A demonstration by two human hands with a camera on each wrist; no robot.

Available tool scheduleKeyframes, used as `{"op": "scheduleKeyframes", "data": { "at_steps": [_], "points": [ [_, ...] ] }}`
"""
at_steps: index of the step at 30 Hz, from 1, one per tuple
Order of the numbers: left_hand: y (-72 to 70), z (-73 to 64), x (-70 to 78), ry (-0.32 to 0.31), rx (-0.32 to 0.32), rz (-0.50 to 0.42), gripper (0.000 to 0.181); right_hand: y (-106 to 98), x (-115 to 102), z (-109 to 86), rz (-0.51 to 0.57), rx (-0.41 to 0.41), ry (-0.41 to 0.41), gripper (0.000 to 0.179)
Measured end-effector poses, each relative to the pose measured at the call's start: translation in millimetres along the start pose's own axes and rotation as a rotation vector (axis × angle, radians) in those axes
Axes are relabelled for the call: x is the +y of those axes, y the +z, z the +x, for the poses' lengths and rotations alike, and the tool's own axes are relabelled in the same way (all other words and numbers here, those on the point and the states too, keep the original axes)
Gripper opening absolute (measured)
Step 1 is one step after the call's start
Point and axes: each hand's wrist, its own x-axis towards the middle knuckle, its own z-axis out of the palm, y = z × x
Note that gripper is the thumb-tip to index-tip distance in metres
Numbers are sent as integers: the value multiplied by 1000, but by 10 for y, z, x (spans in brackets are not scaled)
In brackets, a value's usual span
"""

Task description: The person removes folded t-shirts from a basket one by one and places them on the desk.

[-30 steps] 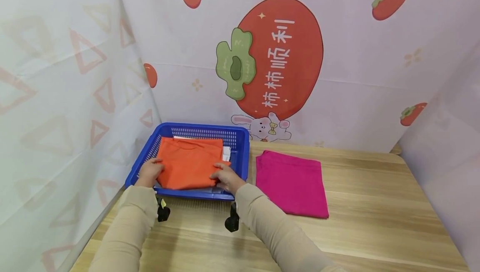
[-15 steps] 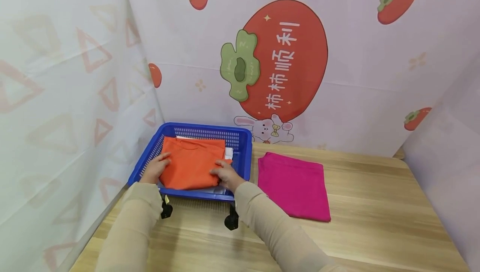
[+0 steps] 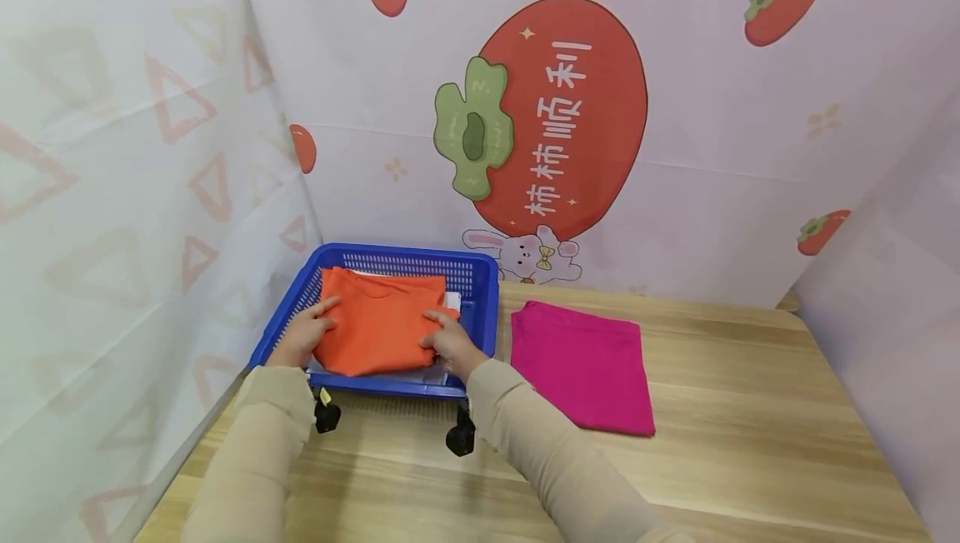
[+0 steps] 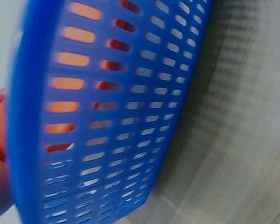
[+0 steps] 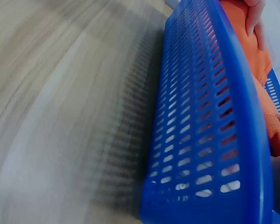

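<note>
A folded orange shirt (image 3: pixel 378 326), its curved neckline at the far side, lies in a blue perforated basket (image 3: pixel 487 301). My left hand (image 3: pixel 302 333) grips the shirt's left edge, its fingers over the cloth. On the opposite edge, my right hand (image 3: pixel 453 345) holds the cloth, index finger stretched across the top. White folded cloth (image 3: pixel 452 301) shows beneath the shirt at the right and front. In the right wrist view, fingers lie on the orange fabric (image 5: pixel 259 60) beyond the basket's rim (image 5: pixel 245 70). Most of my left hand is cut off in the left wrist view.
A folded magenta cloth (image 3: pixel 585 368) lies flat on the wooden table (image 3: pixel 735 410), right of the basket. White printed curtains hang at the left (image 3: pixel 135 218) and behind the basket (image 3: pixel 697 93). Black wrist camera mounts (image 3: pixel 461 435) hang below both wrists.
The shirt's far left corner and right edge have shifted slightly away from me within the basket. Both hands have moved a little with it, and the left fingers reach farther over the cloth.
</note>
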Motion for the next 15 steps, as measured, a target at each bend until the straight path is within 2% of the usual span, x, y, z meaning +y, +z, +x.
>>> {"op": "scheduleKeyframes", "data": {
  "at_steps": [1, 3, 5, 12, 15],
  "points": [
    [-8, -32, 21, 8, -5, -7, 54, 10, -134, -165, -6, -6, 1, 58],
    [-15, -93, 72, 32, -9, -12, 54, 1, -316, -374, -9, -39, -4, 57],
    [-12, -142, 125, 58, -5, -10, 53, -24, -399, -453, -20, -61, -10, 56],
    [67, -272, 238, 115, 4, -38, 52, -167, -311, -241, -35, -83, -55, 59],
    [94, -312, 257, 140, 34, -64, 51, -210, -348, -267, -41, -94, -100, 59]
  ]
}}
